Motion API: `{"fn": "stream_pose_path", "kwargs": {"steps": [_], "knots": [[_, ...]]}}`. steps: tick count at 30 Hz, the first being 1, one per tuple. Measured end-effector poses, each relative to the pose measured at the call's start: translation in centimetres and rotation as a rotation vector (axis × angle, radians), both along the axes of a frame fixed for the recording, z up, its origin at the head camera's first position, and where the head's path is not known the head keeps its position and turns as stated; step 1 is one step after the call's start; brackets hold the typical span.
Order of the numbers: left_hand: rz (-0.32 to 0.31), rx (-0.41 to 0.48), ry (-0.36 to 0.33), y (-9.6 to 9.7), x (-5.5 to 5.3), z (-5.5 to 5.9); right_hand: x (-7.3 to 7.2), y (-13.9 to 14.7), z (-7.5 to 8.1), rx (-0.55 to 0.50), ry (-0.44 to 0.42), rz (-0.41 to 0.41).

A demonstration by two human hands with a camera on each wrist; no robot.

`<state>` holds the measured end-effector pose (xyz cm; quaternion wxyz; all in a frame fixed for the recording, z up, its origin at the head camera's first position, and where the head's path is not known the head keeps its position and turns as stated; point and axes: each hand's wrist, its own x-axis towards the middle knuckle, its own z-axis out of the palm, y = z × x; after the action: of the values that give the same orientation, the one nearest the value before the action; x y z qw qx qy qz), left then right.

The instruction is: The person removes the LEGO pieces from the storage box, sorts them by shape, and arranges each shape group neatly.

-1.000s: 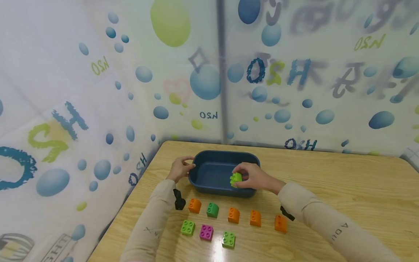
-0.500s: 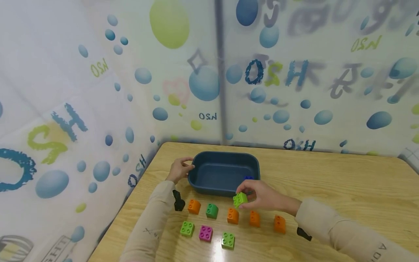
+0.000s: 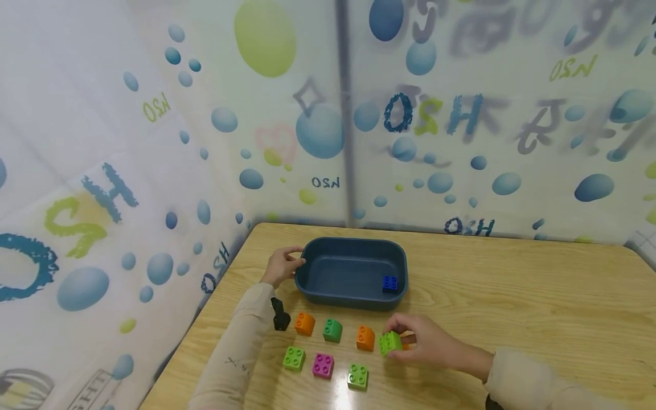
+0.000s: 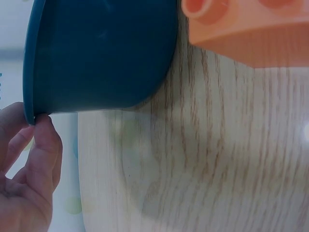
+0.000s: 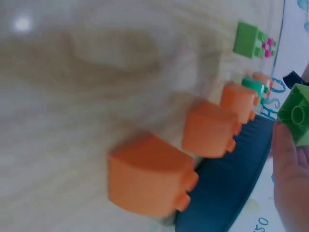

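My left hand (image 3: 279,266) pinches the left rim of a dark blue basin (image 3: 343,300); the left wrist view shows fingertips on the rim of the basin (image 4: 104,58). Between the thumb and fingers of my right hand (image 3: 427,341) is a lime green toy brick (image 3: 390,343), above the row of orange bricks. The underside of that lime brick (image 5: 295,113) faces the right wrist camera. One blue brick (image 3: 390,284) lies at the basin's right front. In the head view my right hand hides most of two orange bricks; they appear as orange bricks (image 5: 150,176) in the right wrist view.
On the wooden table (image 3: 538,307), in front of the basin, stand an orange brick (image 3: 304,323), a green brick (image 3: 332,330) and another orange brick (image 3: 365,338). Nearer lie a lime brick (image 3: 294,358), a magenta brick (image 3: 323,365) and a second lime brick (image 3: 357,376). A patterned curtain hangs behind.
My right hand has carried the lime brick out of the basin, toward the front and right, over the orange bricks. The blue brick has come into sight. The left hand stays on the rim.
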<state>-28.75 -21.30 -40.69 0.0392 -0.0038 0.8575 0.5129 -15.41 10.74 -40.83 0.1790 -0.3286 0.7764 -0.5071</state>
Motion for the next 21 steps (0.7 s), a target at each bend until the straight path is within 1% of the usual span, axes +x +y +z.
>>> {"fn": "stream_pose_path", "kwargs": {"steps": [7,9,12,14,17,19,21], "knots": [[0.001,-0.008,-0.008,0.1,0.0,0.1,1.5,0.3,-1.7,-0.003,0.019,-0.001],[-0.001,-0.012,-0.009,0.1,0.1,0.1,1.8,0.4,-2.2,0.006,0.039,0.003],[0.006,-0.014,-0.009,0.2,0.1,0.2,2.2,0.5,-2.8,0.036,0.096,0.014],[0.009,-0.017,-0.006,0.1,0.1,0.2,2.5,0.5,-3.1,0.054,0.085,0.019],[0.013,-0.017,-0.007,0.1,0.1,0.1,2.7,0.5,-3.5,0.075,0.029,0.017],[0.011,-0.016,-0.005,0.1,0.1,0.1,2.9,0.4,-3.8,0.076,-0.009,0.005],[0.011,-0.012,-0.005,0.1,0.1,0.0,3.0,0.3,-4.1,0.071,-0.018,-0.003]]}}
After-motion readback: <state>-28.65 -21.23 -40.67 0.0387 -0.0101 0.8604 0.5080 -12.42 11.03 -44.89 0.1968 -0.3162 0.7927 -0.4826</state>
